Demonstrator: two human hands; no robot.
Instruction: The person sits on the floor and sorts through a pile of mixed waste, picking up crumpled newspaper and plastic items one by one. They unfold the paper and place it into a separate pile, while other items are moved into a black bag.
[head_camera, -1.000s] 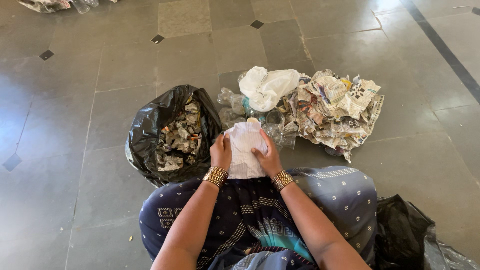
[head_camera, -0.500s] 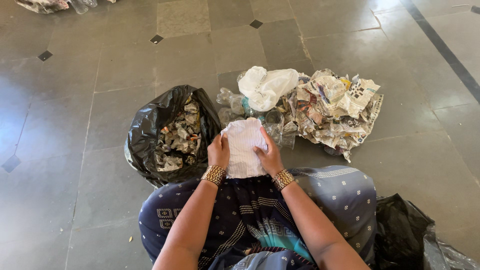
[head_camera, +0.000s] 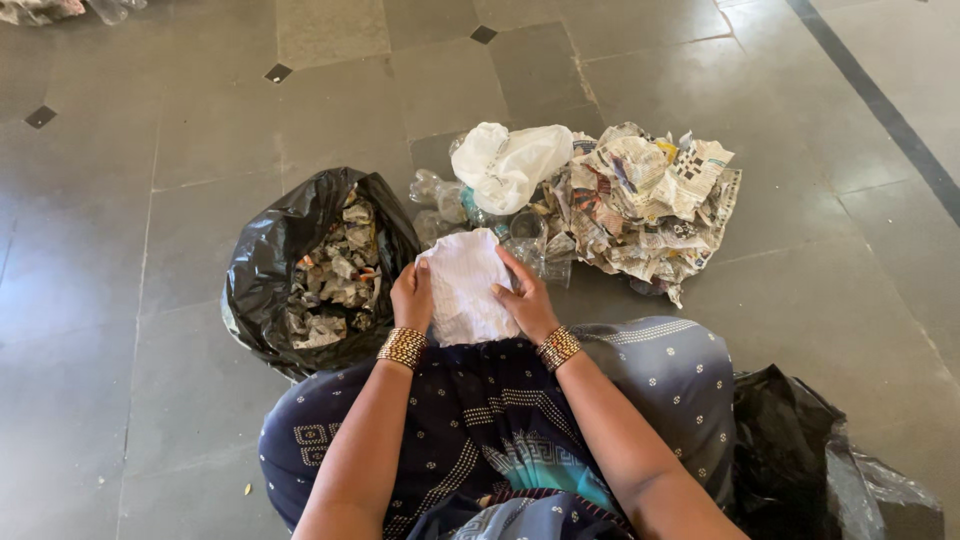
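Observation:
I sit on a tiled floor and hold a crumpled white sheet of paper (head_camera: 465, 285) in front of my lap. My left hand (head_camera: 411, 298) grips its left edge. My right hand (head_camera: 525, 300) presses on its right side, fingers spread over the sheet. Both wrists wear gold bangles. Just left of the sheet an open black plastic bag (head_camera: 270, 270) holds crumpled newspaper scraps (head_camera: 330, 280).
Beyond the sheet lies a pile of crumpled newspaper (head_camera: 645, 205), a white plastic bag (head_camera: 508, 165) and clear plastic cups and wrappers (head_camera: 445, 200). A second black bag (head_camera: 800, 460) lies by my right knee. More litter (head_camera: 60, 8) sits far at the top left.
The view has shifted, so everything sits slightly left and higher in frame. My hands keep hold of the white sheet, pressing and smoothing it a little.

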